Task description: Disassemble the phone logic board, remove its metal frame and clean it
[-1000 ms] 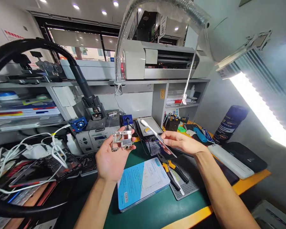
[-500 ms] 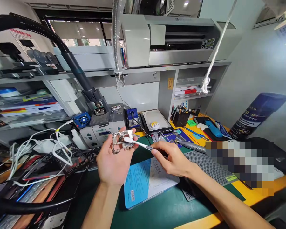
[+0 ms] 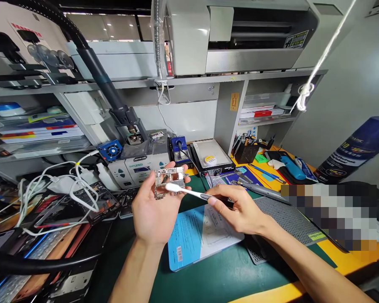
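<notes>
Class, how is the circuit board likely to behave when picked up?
The circuit board is probably stiff: it shows no sag in the left hand. It's likely light, being thin and partly cut away. Its small exposed components look fragile.

A yellow-edged workbench [image 3: 274, 293] is partly covered by a green mat [image 3: 208, 280]. On the mat lie a blue-and-white packet [image 3: 205, 240] and, to its right, a grey perforated sheet [image 3: 284, 216]. Along the back stand a grey machine [image 3: 131, 179], a flat metal-topped box [image 3: 210, 149] and a black tool holder [image 3: 246, 153].
</notes>
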Available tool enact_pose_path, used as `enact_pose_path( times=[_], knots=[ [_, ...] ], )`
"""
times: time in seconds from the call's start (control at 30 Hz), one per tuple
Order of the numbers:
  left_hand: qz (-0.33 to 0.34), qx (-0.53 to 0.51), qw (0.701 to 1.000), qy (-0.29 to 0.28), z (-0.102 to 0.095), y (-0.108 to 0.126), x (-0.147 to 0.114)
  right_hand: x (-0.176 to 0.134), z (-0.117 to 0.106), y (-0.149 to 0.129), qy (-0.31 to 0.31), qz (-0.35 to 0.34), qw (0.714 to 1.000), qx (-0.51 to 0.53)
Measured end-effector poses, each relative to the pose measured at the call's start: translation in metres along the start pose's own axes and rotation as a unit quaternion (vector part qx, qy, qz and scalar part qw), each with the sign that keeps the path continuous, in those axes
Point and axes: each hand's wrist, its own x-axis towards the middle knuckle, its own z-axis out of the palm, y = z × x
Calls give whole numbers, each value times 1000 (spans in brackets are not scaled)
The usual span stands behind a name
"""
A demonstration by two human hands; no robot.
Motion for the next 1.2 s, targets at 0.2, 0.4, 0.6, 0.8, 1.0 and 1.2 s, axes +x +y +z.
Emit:
enact_pose_path(
  times=[0.2,0.4,0.6,0.8,1.0,1.2],
  knots=[
    [17,8,1000,-3,-1,1,0,2,-10,7,42,35,997,-51],
    [23,19,1000,0,0,2,0,4,-11,8,43,42,997,-43],
    [54,11,998,10,1,2,1,5,-11,4,44,89,993,-61],
    [52,3,999,11,0,2,2,7,-15,6,26,99,993,-66],
    [44,-2,999,8,-1,2,2,8,-12,6,44,96,993,-44],
    [55,-6,998,13,-3,2,2,6,-19,9,30,133,988,-68]
  ],
)
